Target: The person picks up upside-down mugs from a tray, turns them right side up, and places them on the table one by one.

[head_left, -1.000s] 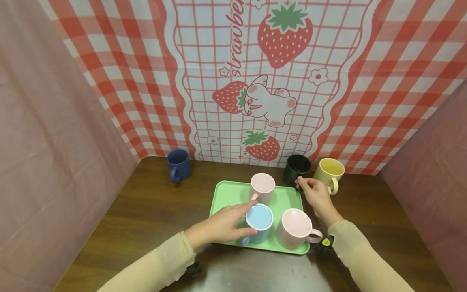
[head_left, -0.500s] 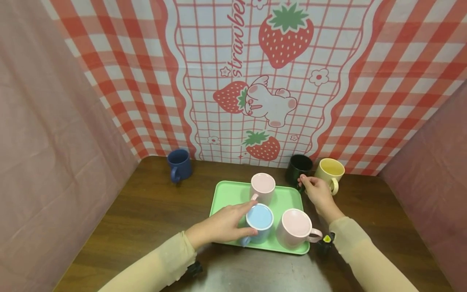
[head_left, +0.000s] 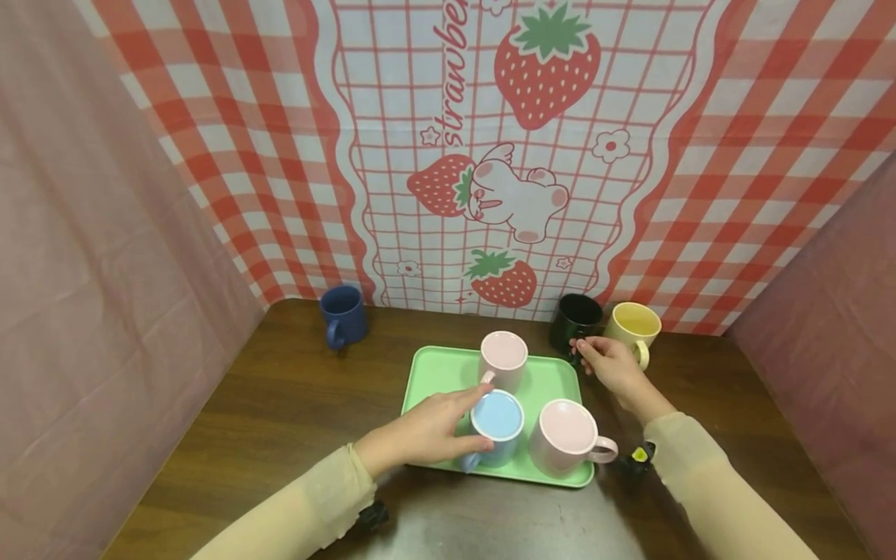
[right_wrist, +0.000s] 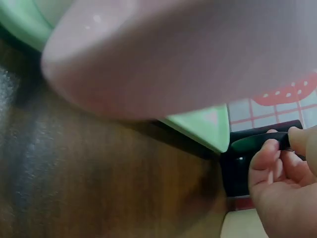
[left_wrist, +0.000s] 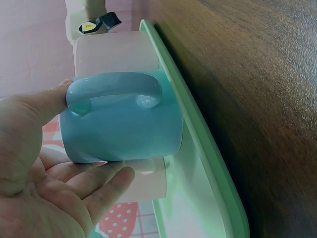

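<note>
A light blue mug [head_left: 497,418] sits upside down on a green tray [head_left: 430,373]. My left hand [head_left: 437,432] holds it, thumb on one side near its handle and fingers on the other. In the left wrist view, the mug's handle [left_wrist: 116,83] faces the camera. My right hand [head_left: 616,369] pinches the handle [right_wrist: 257,142] of a black mug [head_left: 577,315], which stands upright behind the tray's right corner. Two pink mugs also rest upside down on the tray: one pink mug [head_left: 504,354] at the back, another pink mug [head_left: 567,435] at the front right.
A yellow mug [head_left: 637,320] stands upright just right of the black mug, close to the right hand. At the back left stands a dark blue mug [head_left: 344,315]. A checked strawberry cloth [head_left: 392,233] hangs behind the brown wooden table [head_left: 294,412].
My right hand has moved slightly right, and the black mug has shifted right toward the yellow mug. The left hand and the mugs on the tray have stayed put.
</note>
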Tool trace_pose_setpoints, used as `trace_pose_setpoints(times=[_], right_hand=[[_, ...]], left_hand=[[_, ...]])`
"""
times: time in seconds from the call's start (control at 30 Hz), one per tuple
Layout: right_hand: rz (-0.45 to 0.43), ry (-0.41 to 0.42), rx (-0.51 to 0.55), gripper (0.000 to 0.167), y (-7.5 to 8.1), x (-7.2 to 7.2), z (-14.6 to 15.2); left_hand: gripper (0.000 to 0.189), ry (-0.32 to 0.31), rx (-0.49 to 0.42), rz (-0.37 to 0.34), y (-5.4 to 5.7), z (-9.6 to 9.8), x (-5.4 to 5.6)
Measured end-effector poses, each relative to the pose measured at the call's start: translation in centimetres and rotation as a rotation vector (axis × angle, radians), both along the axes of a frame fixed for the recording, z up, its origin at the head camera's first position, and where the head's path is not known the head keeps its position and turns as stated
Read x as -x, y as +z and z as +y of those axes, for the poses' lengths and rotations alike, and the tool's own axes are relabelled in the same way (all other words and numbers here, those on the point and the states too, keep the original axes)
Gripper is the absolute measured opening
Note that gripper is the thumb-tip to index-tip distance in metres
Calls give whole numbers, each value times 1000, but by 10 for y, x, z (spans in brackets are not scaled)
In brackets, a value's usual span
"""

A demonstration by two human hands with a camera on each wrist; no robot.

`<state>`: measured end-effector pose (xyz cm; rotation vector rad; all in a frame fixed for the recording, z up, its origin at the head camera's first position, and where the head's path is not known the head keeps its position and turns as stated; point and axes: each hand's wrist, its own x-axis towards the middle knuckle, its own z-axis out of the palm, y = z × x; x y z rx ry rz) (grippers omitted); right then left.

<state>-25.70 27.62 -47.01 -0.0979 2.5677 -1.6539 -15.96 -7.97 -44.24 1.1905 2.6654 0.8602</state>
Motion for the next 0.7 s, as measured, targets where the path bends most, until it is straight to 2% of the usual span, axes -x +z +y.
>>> trace_pose_setpoints(times=[0.1, 0.2, 0.37, 0.43, 0.5, 0.6, 0.7], right_hand=[[0, 21, -18, 39, 2, -1, 2], [-4, 37, -78, 40, 8, -4, 2], [1, 57, -216, 53, 26, -17, 0], [42, 61, -281, 55, 34, -25, 0], [100, 69, -348, 51, 42, -34, 0], [210, 92, -444, 36, 53, -46, 2], [297, 154, -507, 23, 65, -60, 4]], left_hand=[[84, 1, -1, -5, 1, 0, 0], [85, 2, -1, -10, 0, 0, 0], [84, 0, -6, -1, -2, 0, 0], [83, 3, -8, -7, -2, 0, 0], [83, 7, -7, -10, -3, 1, 1], [84, 14, -4, -22, -2, 0, 0], [84, 18, -3, -27, -2, 0, -1]])
